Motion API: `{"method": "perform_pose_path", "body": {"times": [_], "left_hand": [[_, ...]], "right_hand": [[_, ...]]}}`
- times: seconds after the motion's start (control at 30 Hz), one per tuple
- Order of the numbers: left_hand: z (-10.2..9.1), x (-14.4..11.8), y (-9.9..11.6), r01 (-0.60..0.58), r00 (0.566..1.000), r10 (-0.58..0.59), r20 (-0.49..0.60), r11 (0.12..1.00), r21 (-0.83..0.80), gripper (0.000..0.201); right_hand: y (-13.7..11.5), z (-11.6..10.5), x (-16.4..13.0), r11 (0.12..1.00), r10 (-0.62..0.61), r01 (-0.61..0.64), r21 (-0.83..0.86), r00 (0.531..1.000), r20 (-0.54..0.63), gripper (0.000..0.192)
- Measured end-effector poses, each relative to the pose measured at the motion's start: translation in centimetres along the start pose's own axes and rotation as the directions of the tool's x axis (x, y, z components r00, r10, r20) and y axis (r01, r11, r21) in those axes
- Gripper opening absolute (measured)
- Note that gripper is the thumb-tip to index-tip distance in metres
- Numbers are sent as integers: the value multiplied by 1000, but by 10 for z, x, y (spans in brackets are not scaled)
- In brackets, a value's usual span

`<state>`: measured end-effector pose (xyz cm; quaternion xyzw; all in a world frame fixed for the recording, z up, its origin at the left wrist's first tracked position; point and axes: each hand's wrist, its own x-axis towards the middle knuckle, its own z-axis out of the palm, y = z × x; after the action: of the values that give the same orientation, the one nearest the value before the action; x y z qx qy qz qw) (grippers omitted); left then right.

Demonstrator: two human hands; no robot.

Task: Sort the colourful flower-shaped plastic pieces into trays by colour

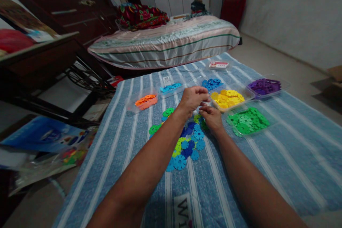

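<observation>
My left hand hangs over the far part of the pile, its fingers bent together and pointing right, toward the tub of yellow discs. Whatever those fingers hold, if anything, is hidden. Close below it, my right hand has its thumb and fingers pinched together at the right edge of the pile; what is in them cannot be made out. Under my left forearm lies a loose pile of notched plastic discs in light blue, dark blue, lime and green. My left arm covers part of it.
Clear plastic tubs hold orange discs, light blue discs, blue discs, purple discs and green discs. A lidded box stands at the far edge of the striped cloth. Beyond is a bed.
</observation>
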<state>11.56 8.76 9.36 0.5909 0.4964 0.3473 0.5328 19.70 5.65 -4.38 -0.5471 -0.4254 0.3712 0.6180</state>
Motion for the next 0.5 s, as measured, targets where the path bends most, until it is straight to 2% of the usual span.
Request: {"method": "perform_pose_path", "body": {"times": [0.1,0.17,0.23,0.3,0.37,0.43,0.5], "left_hand": [[-2,10,7,-85,995,89,-45,993,76,13],[-20,11,-1,-96,992,111,-56,970,225,10],[-45,8,-15,-61,996,83,-41,922,382,8],[-71,3,-32,-10,999,32,-29,829,560,9],[-91,-3,-45,32,999,-16,-29,684,729,9],[-101,-9,-54,51,998,-54,-26,538,842,11],[-103,-14,-58,61,996,-82,-27,444,894,17]], "right_hand": [[2,0,1,1000,9,-9,-14,1000,0,25],[1,0,1,1000,14,-14,-26,1000,-2,25],[-1,1,1,999,16,-16,-42,1000,-13,24],[-3,2,1,998,12,-14,-57,1000,-20,24],[-4,2,0,998,16,-17,-60,1000,-20,25],[-5,1,-1,998,22,-23,-54,1000,-11,25],[-6,1,-1,998,23,-23,-51,1000,-6,26]]}}
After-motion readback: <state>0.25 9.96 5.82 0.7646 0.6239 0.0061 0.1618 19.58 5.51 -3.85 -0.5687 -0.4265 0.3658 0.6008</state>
